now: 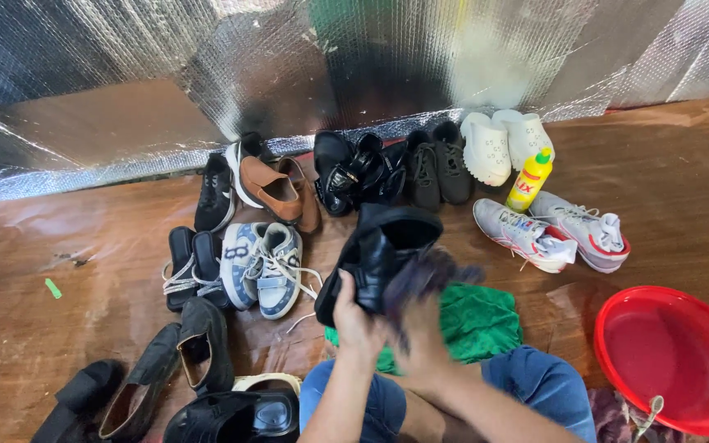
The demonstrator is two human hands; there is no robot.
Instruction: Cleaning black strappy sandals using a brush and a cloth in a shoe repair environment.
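I saw my left hand (358, 316) clamped round the heel of a black leather shoe (379, 250), held up over the green cloth (478, 320) on my lap. My right hand (420, 316) was blurred against its side; I couldn't tell that grip. The shoe looked stiff, fairly light, slick; the heel seemed the safest hold.

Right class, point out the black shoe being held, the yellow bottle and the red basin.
black shoe (375, 258), head view, on its side panel.
yellow bottle (529, 182), head view, on its body.
red basin (673, 354), head view, on its bare inner floor.
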